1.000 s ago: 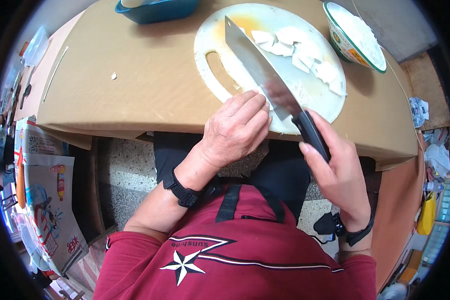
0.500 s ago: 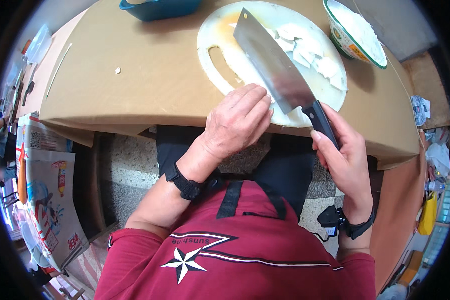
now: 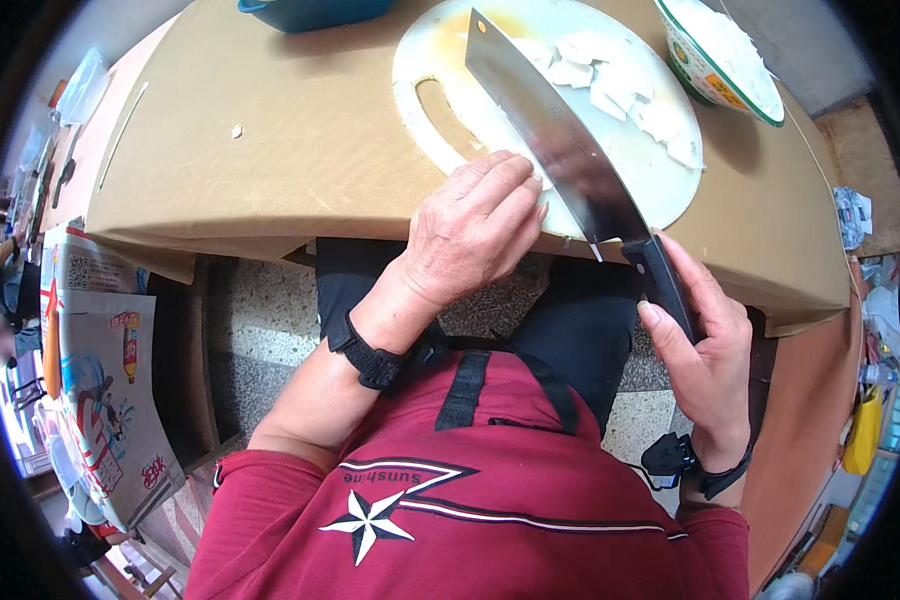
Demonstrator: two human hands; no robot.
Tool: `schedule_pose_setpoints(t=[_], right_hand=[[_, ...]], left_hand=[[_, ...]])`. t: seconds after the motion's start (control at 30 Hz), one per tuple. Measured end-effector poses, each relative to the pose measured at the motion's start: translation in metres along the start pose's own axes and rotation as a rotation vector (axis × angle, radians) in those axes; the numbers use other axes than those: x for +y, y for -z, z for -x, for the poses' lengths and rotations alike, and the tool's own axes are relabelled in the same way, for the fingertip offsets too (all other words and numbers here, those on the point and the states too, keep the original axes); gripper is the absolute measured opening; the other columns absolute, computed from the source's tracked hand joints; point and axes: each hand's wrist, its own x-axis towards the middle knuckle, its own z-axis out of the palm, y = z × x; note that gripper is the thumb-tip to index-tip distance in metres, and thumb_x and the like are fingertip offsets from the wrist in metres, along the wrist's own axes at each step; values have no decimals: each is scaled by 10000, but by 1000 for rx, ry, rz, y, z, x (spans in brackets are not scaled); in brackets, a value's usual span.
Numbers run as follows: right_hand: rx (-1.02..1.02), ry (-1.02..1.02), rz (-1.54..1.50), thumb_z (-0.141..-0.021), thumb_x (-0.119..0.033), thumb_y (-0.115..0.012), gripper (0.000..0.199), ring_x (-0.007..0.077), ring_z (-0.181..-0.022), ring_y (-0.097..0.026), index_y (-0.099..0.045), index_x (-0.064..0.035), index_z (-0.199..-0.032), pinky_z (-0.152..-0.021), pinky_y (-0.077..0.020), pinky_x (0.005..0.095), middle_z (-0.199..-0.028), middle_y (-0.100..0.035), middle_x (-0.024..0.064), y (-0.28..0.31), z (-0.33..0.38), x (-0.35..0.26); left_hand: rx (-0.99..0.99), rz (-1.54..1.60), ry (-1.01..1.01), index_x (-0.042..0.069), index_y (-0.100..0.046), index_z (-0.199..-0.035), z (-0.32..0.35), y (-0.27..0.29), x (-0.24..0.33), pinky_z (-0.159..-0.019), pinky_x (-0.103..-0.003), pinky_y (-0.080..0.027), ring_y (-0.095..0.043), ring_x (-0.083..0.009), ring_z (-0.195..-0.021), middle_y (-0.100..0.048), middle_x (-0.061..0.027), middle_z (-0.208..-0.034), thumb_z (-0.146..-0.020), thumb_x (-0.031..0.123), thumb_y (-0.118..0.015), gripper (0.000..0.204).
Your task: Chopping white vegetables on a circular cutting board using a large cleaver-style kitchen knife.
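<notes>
**Cleaver laid across the round board, both hands at the near table edge**

Nearest the body, the right hand (image 3: 705,350) hangs just off the near edge of the table (image 3: 300,150), its fingers (image 3: 670,330) wrapped shut around the black handle of the cleaver (image 3: 560,150). The handle sticks out past the table edge over the lap; the broad steel blade runs up and to the left from there, lying across the round white cutting board (image 3: 440,60) with its tip near the board's far rim.

The left hand (image 3: 470,230) rests palm down at the same near edge, just left of the blade. Its fingers (image 3: 510,185) are curled loosely and press on the near part of the board, touching or almost touching the flat of the blade; whether they cover a piece of food cannot be told.

On the board, right of the blade, lie white cut pieces (image 3: 620,90) spread toward its right rim. The board's oval grip slot sits left of the blade, bare.

Left of the board the brown table surface runs wide and open to its left edge, with only a small white scrap (image 3: 236,131) on it. The board's near rim lies close to the table's front edge.

Farther off, a bowl with a green rim (image 3: 715,60) holding white pieces stands just beside the board at the far right, near the table's right edge. A blue container (image 3: 310,12) sits at the far edge, left of the board.
</notes>
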Motion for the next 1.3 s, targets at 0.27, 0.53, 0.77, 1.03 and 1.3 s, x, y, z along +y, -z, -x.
schedule_pose_setpoints(t=[0.27,0.53,0.77,1.03,1.3], right_hand=[[-12,31,18,-847,-4,-669,532,100,-653,-597,-537,6,-1363,-609,-477,241,-854,-674,85,0,2,4],[-24,11,-4,-846,-3,-666,532,108,-638,-602,-530,21,-1360,-594,-471,242,-852,-676,96,2,5,2],[-41,12,5,-849,-1,-660,523,120,-652,-622,-529,27,-1355,-603,-481,252,-875,-684,111,4,7,0],[-52,29,14,-861,-14,-650,513,175,-731,-671,-521,34,-1355,-678,-514,276,-956,-693,162,1,7,1],[-87,9,85,-879,-31,-631,495,353,-1011,-694,-514,32,-1356,-846,-535,373,-1125,-669,249,0,10,-7]], left_hand=[[-1,4,-9,0,-653,-1016,0,1,0,-850,-379,-556,-671,-313,-971,-658,-145,-1017,-767,42,-729,263],[-8,-7,-2,0,-651,-1004,0,2,0,-847,-378,-556,-670,-308,-975,-657,-143,-1018,-759,38,-730,260],[-1,3,-5,-3,-651,-1002,-1,0,1,-849,-378,-555,-669,-309,-974,-656,-142,-1021,-754,31,-731,263],[1,-2,-10,-4,-655,-1000,0,-2,-1,-854,-378,-554,-664,-312,-989,-656,-144,-1027,-757,32,-726,256],[-7,1,-9,-4,-657,-994,-2,0,0,-863,-380,-550,-661,-312,-993,-655,-144,-1031,-753,32,-718,251]])
